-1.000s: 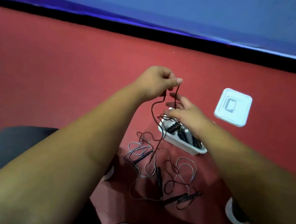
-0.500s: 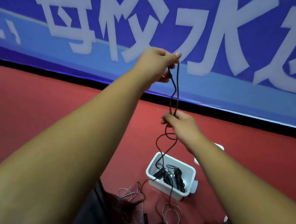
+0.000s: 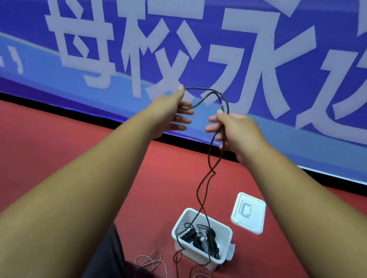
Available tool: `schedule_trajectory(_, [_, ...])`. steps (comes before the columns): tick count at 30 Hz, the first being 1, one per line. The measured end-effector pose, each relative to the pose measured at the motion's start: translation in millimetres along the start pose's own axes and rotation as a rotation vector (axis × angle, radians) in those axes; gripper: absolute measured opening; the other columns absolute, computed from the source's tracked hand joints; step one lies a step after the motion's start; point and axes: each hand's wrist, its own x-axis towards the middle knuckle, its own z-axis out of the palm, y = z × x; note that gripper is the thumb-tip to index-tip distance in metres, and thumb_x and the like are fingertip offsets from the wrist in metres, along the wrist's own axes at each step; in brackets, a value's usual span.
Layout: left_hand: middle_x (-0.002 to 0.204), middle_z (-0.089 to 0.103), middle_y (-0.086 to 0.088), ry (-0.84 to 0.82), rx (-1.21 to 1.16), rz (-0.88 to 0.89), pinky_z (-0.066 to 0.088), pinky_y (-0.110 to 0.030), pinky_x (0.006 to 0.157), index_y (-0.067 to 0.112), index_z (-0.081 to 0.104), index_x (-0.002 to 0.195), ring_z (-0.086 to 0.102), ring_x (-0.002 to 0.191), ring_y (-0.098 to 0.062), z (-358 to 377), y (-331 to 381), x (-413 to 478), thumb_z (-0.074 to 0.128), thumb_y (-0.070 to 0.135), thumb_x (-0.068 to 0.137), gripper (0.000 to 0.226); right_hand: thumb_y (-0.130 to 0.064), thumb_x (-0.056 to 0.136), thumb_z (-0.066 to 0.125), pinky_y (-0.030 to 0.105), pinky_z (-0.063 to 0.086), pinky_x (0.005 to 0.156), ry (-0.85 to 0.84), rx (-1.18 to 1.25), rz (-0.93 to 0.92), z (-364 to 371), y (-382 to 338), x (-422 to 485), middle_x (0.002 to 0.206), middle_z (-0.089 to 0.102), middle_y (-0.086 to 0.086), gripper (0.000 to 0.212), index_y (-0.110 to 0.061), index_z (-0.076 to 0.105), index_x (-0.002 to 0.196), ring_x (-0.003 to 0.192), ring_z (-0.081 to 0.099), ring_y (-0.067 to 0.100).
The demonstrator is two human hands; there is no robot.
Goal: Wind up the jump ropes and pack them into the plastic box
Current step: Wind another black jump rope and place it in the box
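1. Left hand (image 3: 170, 110): the grip is a closed pinch, thumb and forefinger on the thin black jump rope (image 3: 209, 150). The other fingers are spread loose beneath.
2. Right hand (image 3: 236, 132) is just beside the left grip and level with it, fingers curled round the same rope. A short doubled loop arches between the two grips, probably one coil being measured out.
3. Two strands drop from the right grip, crossing on the way, into the white rectangular plastic box (image 3: 179, 222) far below. I judge the rope is held high so the slack hangs free and the kinks fall out.
4. In the box lie black handles (image 3: 209, 241). I cannot tell whose rope they belong to.
5. Past the box lies the flat white plastic lid (image 3: 249, 213) on the red floor (image 3: 80, 146), left off for loading.
6. Nearer the person, well below the grips, pale thin ropes (image 3: 152, 268) lie loose, not yet wound.
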Motion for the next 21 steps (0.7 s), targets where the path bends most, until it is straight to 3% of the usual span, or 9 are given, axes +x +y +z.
schedule_trajectory(3, [0.118,0.076,-0.005,-0.189,0.011,-0.119,0.054,-0.044,0.093,0.012,0.064,0.129,0.071,0.104,-0.029,7.7,-33.0,-5.6,0.030,0.071,0.104,0.073,-0.034,0.108,0.054,0.026,0.049,0.057,0.031,0.193,0.097,-0.1,-18.4,5.2,0.087,0.082,0.000,0.029,-0.014,0.075,0.105,0.059,0.055,0.012])
schedule_trajectory(6, [0.132,0.071,0.005,-0.446,0.012,-0.152,0.039,-0.043,0.107,0.021,0.059,0.141,0.063,0.128,-0.018,22.1,-64.3,-16.4,0.015,0.086,0.094,0.091,-0.030,0.111,0.047,0.019,0.050,0.051,0.039,0.342,0.193,0.1,-34.6,13.0,0.078,0.080,-0.002,0.030,-0.013,0.071,0.106,0.056,0.054,0.010])
schedule_trajectory(10, [0.138,0.068,0.007,-0.614,-0.011,-0.129,0.030,-0.038,0.116,0.027,0.054,0.147,0.055,0.138,-0.009,40.1,-96.3,-32.7,0.020,0.076,0.100,0.076,-0.027,0.111,0.045,0.023,0.057,0.054,0.068,0.451,0.240,-7.6,-49.3,25.0,0.088,0.082,0.001,0.032,-0.010,0.071,0.107,0.060,0.059,0.010])
schedule_trajectory(13, [0.129,0.072,-0.002,-0.644,0.016,-0.104,0.035,-0.037,0.112,0.021,0.058,0.142,0.063,0.126,-0.013,44.4,-118.6,-34.6,0.049,0.043,0.109,0.041,-0.027,0.111,0.045,0.026,0.060,0.058,0.091,0.429,0.238,-16.2,-55.6,32.9,0.094,0.083,0.005,0.033,-0.009,0.072,0.110,0.062,0.063,0.012])
schedule_trajectory(15, [0.113,0.074,-0.006,-0.621,0.056,-0.108,0.041,-0.039,0.108,0.012,0.062,0.135,0.068,0.116,-0.019,44.1,-127.7,-32.1,0.055,0.019,0.108,0.029,-0.029,0.112,0.044,0.027,0.061,0.062,0.113,0.403,0.233,-20.9,-56.9,39.4,0.100,0.082,0.005,0.033,-0.011,0.071,0.109,0.067,0.063,0.013])
schedule_trajectory(18, [0.094,0.070,-0.004,-0.569,0.041,-0.129,0.050,-0.042,0.103,0.008,0.067,0.123,0.073,0.109,-0.026,44.4,-128.1,-26.4,0.052,0.010,0.108,0.021,-0.037,0.113,0.045,0.027,0.063,0.068,0.161,0.324,0.226,-27.1,-47.5,47.5,0.107,0.079,0.004,0.034,-0.015,0.071,0.108,0.075,0.064,0.013])
schedule_trajectory(21, [0.088,0.068,0.001,-0.517,-0.061,-0.144,0.059,-0.035,0.089,0.011,0.066,0.119,0.075,0.102,-0.025,43.4,-116.2,-21.2,0.051,0.014,0.109,0.018,-0.057,0.107,0.051,0.030,0.061,0.072,0.178,0.145,0.230,-32.1,-18.0,49.1,0.108,0.077,0.003,0.040,-0.022,0.069,0.109,0.080,0.066,0.018])
